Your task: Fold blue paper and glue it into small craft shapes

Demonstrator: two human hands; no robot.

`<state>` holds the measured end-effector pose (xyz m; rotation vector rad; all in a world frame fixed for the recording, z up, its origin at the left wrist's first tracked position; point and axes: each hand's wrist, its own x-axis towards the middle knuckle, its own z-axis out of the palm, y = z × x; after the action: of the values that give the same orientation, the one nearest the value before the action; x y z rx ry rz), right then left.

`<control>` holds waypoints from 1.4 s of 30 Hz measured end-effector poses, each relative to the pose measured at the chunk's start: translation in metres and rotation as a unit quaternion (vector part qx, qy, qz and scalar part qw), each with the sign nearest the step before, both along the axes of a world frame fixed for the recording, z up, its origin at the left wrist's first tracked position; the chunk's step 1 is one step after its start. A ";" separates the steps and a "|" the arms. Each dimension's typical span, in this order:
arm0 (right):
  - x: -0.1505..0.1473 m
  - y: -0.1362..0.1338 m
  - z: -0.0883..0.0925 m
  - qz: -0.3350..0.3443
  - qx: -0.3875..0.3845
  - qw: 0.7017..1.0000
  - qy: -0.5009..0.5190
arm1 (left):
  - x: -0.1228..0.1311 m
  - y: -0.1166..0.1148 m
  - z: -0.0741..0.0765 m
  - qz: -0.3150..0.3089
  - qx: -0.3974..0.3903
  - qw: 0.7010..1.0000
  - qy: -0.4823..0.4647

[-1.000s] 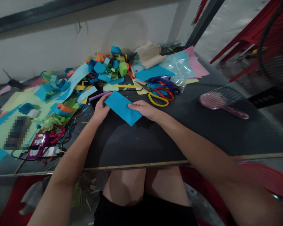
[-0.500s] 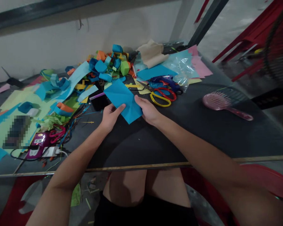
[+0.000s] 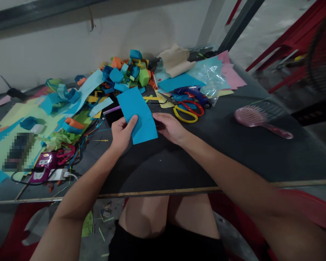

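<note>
A sheet of blue paper point(image 3: 138, 112) is held up over the dark table, its face to me and its long side slanting. My left hand point(image 3: 122, 134) grips its lower left, thumb pressed on the front and the other fingers bent at and behind the edge. At the right edge, my right hand point(image 3: 170, 127) is closed on the paper with its fingertips partly hidden behind it. Just beyond my right hand lie scissors point(image 3: 188, 111) with red and yellow handles. A purple pen-like stick point(image 3: 112, 110) lies left of the paper.
Folded paper pieces point(image 3: 122, 74) in several colours are heaped at the back. A purple glue gun or similar device point(image 3: 45, 166) with a cable lies at front left. A pink hairbrush point(image 3: 251, 116) rests at right. Clear plastic point(image 3: 212, 78) covers paper sheets behind the scissors.
The blue paper has turned to a more upright slant and its creased face now looks flat and smooth. My right thumb has moved from its front to its right edge.
</note>
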<state>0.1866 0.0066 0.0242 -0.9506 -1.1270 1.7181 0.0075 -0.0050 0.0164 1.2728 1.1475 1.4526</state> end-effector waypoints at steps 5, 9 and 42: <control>0.000 -0.001 0.002 -0.013 0.064 0.998 -0.005 | -0.001 -0.002 0.005 0.022 0.028 0.999 0.032; 0.001 -0.002 0.005 -0.090 0.164 0.980 -0.071 | 0.002 -0.001 0.006 -0.008 -0.021 1.000 -0.001; 0.005 -0.012 0.003 -0.170 0.542 0.667 -0.481 | 0.014 -0.006 0.008 -0.037 -0.035 0.999 -0.005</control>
<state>0.1917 -0.0052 0.0268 -1.0945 -2.0666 -0.1043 0.0217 -0.0110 0.0249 1.2454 1.1222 1.3524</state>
